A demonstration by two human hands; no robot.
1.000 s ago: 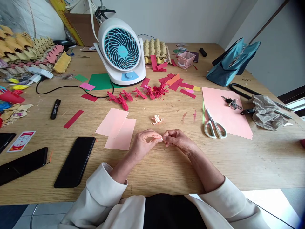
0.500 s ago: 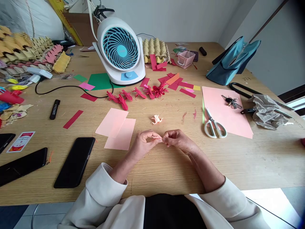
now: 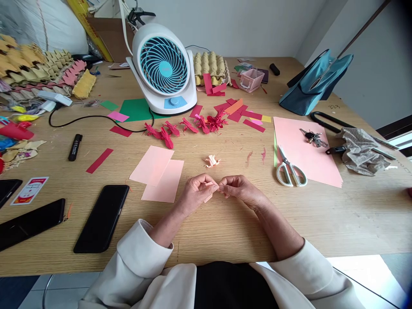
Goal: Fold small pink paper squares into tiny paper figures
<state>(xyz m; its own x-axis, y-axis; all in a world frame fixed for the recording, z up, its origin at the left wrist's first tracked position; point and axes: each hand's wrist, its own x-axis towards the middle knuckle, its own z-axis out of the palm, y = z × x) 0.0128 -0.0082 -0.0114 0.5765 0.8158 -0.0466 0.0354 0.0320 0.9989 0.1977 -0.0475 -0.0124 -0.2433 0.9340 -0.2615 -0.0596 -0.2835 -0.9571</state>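
Note:
A small pink paper piece (image 3: 208, 197) is pinched in my left hand (image 3: 197, 193). The fingertips of my right hand (image 3: 237, 188) are closed on its right end, touching those of my left. Just beyond both hands lies a small cut and curled pale pink paper piece (image 3: 212, 161). Two overlapping pale pink sheets (image 3: 162, 182) rest to the left of my left hand. Farther back, a row of red frilled paper pieces (image 3: 188, 125) runs across the table.
White-handled scissors (image 3: 291, 169) rest partly on a large pink sheet (image 3: 315, 159) at the right. A white fan (image 3: 165, 68) stands at the back, near red paper strips (image 3: 236, 112). Black phones (image 3: 101, 219) lie at the left, below a black marker (image 3: 75, 147).
The small pink paper has turned in my left fingers, and more of its surface shows below them. My right hand has barely moved.

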